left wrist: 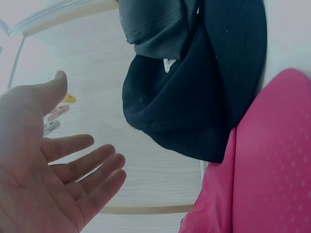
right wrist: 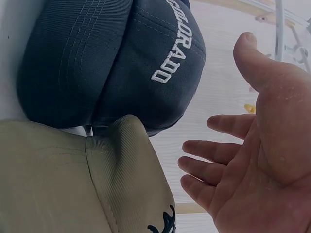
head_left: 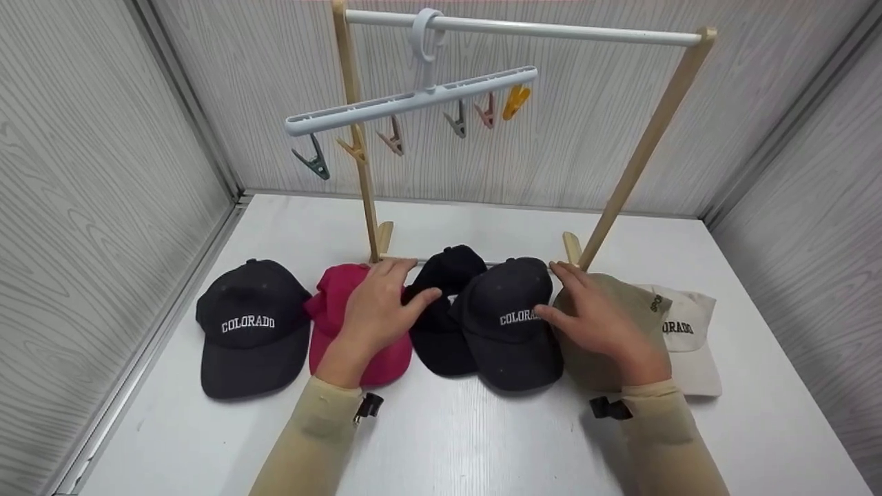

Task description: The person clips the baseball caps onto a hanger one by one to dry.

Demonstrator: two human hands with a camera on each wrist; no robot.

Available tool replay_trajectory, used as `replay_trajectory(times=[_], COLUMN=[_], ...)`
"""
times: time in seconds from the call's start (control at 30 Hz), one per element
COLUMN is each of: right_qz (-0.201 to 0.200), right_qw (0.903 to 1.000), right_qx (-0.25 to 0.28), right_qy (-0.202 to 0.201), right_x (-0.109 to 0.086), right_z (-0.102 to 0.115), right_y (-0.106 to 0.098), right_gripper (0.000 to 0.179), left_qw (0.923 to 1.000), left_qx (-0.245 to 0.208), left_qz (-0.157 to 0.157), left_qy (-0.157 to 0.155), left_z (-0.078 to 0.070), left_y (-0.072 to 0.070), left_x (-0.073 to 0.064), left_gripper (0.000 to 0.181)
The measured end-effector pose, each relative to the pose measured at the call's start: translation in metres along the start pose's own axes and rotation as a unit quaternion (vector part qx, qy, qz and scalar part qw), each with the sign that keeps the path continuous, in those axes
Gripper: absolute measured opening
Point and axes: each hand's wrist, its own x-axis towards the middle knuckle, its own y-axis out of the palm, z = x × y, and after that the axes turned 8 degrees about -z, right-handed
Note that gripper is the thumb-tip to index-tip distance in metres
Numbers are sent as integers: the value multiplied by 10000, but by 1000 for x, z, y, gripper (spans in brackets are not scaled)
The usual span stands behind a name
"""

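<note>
My left hand (head_left: 381, 305) hovers over the pink cap (head_left: 358, 362), fingers straight and palm bare in the left wrist view. My right hand (head_left: 598, 318) hangs above the khaki cap (head_left: 579, 365) with its fingers spread and nothing held. Between the hands, a dark COLORADO cap (head_left: 513, 351) overlaps a black cap (head_left: 441, 348). At the far left lies another dark COLORADO cap (head_left: 253, 344), and a cream cap (head_left: 692, 358) at the right is partly covered by the khaki one. In the right wrist view the dark cap (right wrist: 146, 63) sits beside the khaki cap (right wrist: 48, 179).
Behind the caps stands a wooden-sided rack (head_left: 644, 148) with a white top bar (head_left: 524, 27). From it hangs a pale blue clip hanger (head_left: 413, 102), tilted, carrying several coloured clips such as a green clip (head_left: 315, 162) and an orange clip (head_left: 516, 102). Panelled walls enclose the white table (head_left: 475, 441).
</note>
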Motion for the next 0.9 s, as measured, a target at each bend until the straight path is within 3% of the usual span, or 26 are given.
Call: replay_trajectory(times=[0.23, 0.53, 0.9], right_qz=[190, 594, 1122], right_qw=[9996, 9982, 9936], right_qx=[-177, 93, 102], right_qy=[-68, -22, 23], right_x=[8, 19, 39], right_z=[3, 4, 10], right_y=[-1, -13, -14], right_gripper=[92, 86, 89], left_qw=[9996, 9975, 9945], left_qx=[-39, -125, -123], left_qz=[290, 697, 1043], left_qy=[-27, 5, -23], left_z=[-10, -25, -33], left_y=[8, 25, 39], left_x=[2, 7, 10], left_gripper=[63, 58, 59])
